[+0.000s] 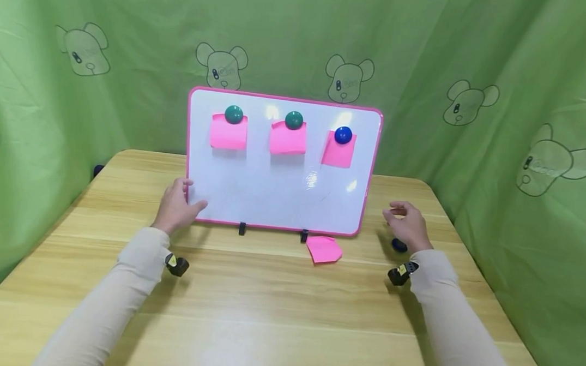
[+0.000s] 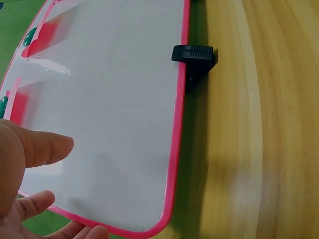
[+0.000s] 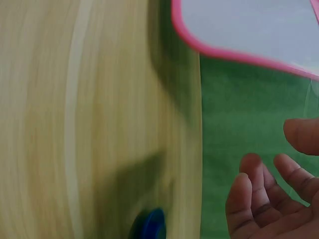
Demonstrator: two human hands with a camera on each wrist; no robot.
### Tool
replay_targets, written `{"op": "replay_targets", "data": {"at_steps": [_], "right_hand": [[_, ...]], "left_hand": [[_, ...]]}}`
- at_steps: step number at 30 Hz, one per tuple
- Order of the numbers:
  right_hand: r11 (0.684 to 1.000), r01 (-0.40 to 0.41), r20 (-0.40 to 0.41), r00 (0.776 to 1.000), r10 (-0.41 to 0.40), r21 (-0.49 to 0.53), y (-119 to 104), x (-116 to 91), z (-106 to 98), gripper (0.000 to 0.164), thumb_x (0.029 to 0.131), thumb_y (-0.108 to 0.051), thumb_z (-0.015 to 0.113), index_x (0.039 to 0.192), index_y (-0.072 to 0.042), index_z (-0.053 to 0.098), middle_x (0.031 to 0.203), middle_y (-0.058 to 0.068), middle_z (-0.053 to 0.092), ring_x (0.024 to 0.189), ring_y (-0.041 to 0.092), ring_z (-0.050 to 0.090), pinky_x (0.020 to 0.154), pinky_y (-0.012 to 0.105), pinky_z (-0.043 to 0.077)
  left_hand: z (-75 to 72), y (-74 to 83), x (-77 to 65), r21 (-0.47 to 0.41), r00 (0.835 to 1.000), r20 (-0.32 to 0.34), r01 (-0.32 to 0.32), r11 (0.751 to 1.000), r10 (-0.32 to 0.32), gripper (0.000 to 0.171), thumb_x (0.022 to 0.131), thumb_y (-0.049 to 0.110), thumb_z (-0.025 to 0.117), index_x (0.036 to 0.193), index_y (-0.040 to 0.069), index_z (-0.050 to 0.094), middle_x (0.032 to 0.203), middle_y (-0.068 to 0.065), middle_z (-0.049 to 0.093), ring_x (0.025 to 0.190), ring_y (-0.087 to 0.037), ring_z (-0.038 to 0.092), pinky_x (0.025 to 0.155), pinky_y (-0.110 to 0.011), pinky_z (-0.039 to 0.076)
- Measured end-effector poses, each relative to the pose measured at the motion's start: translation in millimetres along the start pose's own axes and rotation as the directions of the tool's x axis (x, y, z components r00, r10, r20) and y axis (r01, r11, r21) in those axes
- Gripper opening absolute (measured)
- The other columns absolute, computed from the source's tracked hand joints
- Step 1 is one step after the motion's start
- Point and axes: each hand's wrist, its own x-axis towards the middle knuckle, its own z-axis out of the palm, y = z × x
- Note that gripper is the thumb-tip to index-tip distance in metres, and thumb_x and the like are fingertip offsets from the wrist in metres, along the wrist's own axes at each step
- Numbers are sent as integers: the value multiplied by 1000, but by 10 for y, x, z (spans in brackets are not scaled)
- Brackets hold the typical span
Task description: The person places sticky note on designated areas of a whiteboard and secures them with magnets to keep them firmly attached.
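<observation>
A whiteboard (image 1: pixel 273 190) with a pink frame stands upright on the table in two black clips (image 1: pixel 242 229). My left hand (image 1: pixel 176 206) is at its lower left edge; in the left wrist view the fingertips (image 2: pixel 97 232) lie at the pink rim and the thumb (image 2: pixel 50 147) sticks out over the white face. Off the board's right side, my right hand (image 1: pixel 408 225) hovers with loosely bent fingers and nothing in them. Below it on the table lies a dark blue magnet (image 1: pixel 399 245), partly visible in the right wrist view.
Three pink sticky notes (image 1: pixel 228 134) hang on the board under two green magnets (image 1: pixel 234 114) and one blue magnet (image 1: pixel 343 135). Another pink note (image 1: pixel 324 250) lies on the wooden table (image 1: pixel 248 312) before the right clip. Green curtains (image 1: pixel 299 30) surround the table.
</observation>
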Motion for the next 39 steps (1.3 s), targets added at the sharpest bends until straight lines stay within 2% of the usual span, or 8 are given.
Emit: {"op": "replay_targets", "data": {"at_steps": [8,18,24,27,29,32,35,39], "right_hand": [[996,-60,8,998,61,-62,177,36,-92,56,98,-35,54,137,4,45,131,31,48,117,48,47,96,57,41],[984,-98,114,987,116,-146,279,21,-196,57,97,-37,56,134,5,47,128,31,47,112,45,48,89,52,45],[982,-79,220,968,116,-171,371,-17,-229,58,97,-37,56,131,9,48,123,33,51,106,41,53,87,47,47],[985,-100,280,950,137,-140,435,-17,-205,58,95,-36,59,130,9,49,120,31,55,96,31,58,79,35,50],[983,-135,318,933,167,-121,465,-9,-192,58,94,-35,62,130,9,49,115,27,58,89,25,58,74,30,48],[977,-164,347,916,203,-137,485,0,-190,61,90,-37,67,128,7,50,107,19,60,86,22,56,72,29,46],[976,-154,369,907,201,-154,487,5,-198,63,88,-38,70,127,6,51,104,17,59,87,24,55,72,31,45],[979,-131,381,907,181,-155,502,5,-180,60,85,-34,74,124,6,53,108,20,58,92,28,53,73,31,44]], "left_hand": [[-42,-43,40,-12,1000,13,-9,1000,9,67,89,23,67,140,-6,34,141,-31,37,127,-45,38,107,-56,32],[-67,-19,-7,26,1000,-11,0,1000,1,67,88,24,68,139,-4,34,138,-32,33,125,-47,37,105,-59,33],[56,182,-65,-3,997,-74,-25,1000,25,62,88,22,68,138,3,38,141,-29,23,130,-43,27,108,-58,29],[169,305,-82,-27,995,-84,-51,998,49,59,87,22,69,136,5,40,137,-26,29,127,-41,32,105,-57,34],[252,379,-86,-51,996,-51,-71,996,69,58,87,21,70,135,5,41,132,-23,37,121,-39,39,100,-54,39],[380,467,-87,-67,989,72,-126,990,131,55,87,21,70,133,4,43,124,-20,50,112,-36,50,93,-50,47],[529,536,-93,-70,953,223,-195,978,205,53,88,20,70,132,4,45,118,-18,57,106,-32,57,88,-44,52],[767,619,-109,-39,885,381,-273,961,267,52,89,21,70,133,7,47,120,-18,58,101,-28,61,86,-40,53]]}}
